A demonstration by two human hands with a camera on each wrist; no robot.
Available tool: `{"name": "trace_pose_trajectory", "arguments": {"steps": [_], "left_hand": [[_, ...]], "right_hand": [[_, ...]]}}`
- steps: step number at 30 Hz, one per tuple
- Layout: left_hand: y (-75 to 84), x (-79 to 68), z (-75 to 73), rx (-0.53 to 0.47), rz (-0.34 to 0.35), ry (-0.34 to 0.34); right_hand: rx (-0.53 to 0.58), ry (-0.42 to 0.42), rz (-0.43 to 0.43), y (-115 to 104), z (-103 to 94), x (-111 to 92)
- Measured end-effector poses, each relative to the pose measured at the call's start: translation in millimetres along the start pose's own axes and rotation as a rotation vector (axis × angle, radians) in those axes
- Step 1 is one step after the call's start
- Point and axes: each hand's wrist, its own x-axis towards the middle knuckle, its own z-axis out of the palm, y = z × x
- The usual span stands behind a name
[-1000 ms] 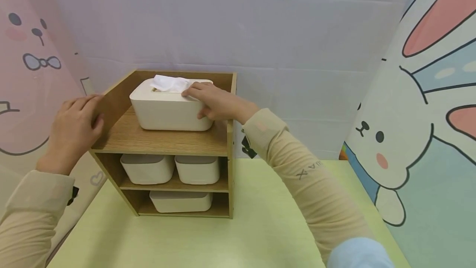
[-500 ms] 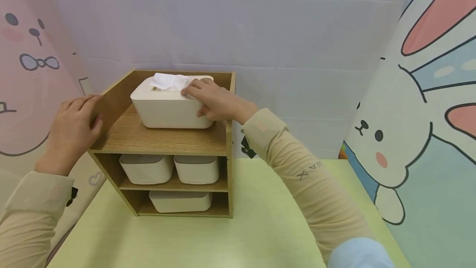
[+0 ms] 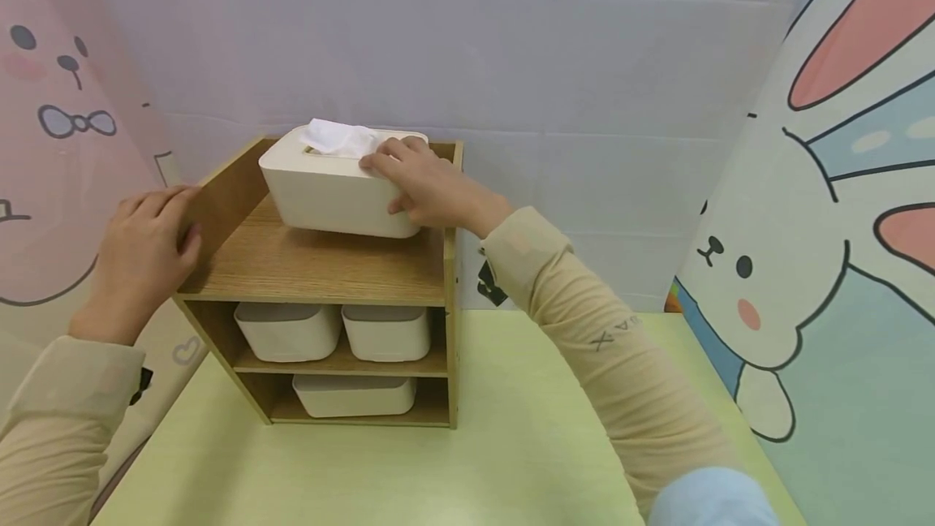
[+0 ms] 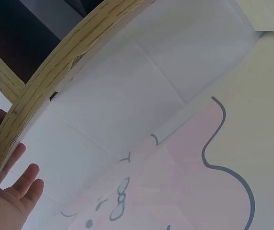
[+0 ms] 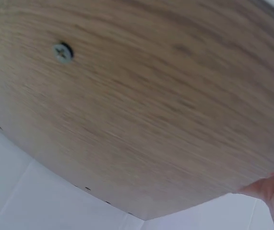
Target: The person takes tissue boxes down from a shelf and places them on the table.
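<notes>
A white tissue box (image 3: 339, 189) with a tissue (image 3: 338, 138) sticking out of its top slot hangs slightly tilted above the top board of a wooden shelf (image 3: 343, 266). My right hand (image 3: 431, 185) grips the box at its right end, fingers on the lid and thumb on the front. At the shelf's left side panel, my left hand (image 3: 146, 254) holds the upper edge. The left wrist view has that panel (image 4: 45, 79) between the thumb and the fingers (image 4: 29, 184). In the right wrist view, the right side panel (image 5: 141, 110) hides most of the right hand.
Two white bins (image 3: 288, 333) stand side by side on the middle level. One longer white bin (image 3: 355, 396) sits on the bottom level. The shelf stands on a pale green table (image 3: 526, 428), with a whitish cloth backdrop (image 3: 584, 104) behind and a rabbit-print cloth (image 3: 752, 250) at the right.
My right hand has raised the tissue box off the shelf's top board, shifting it slightly right and tilting it. The left hand has stayed on the side panel.
</notes>
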Motion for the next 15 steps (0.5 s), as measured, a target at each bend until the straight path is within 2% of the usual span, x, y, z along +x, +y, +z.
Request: {"name": "trace_pose_trajectory", "arguments": {"steps": [4,15], "left_hand": [[-0.2,-0.3,0.6,0.007,0.001,0.014],[-0.5,-0.4,2.6,0.032,0.018,0.059]], "right_hand": [[-0.033,0.036,-0.008,0.2,-8.0,0.8],[-0.086,0.089,0.052,4.9,-33.6,-1.8]]}}
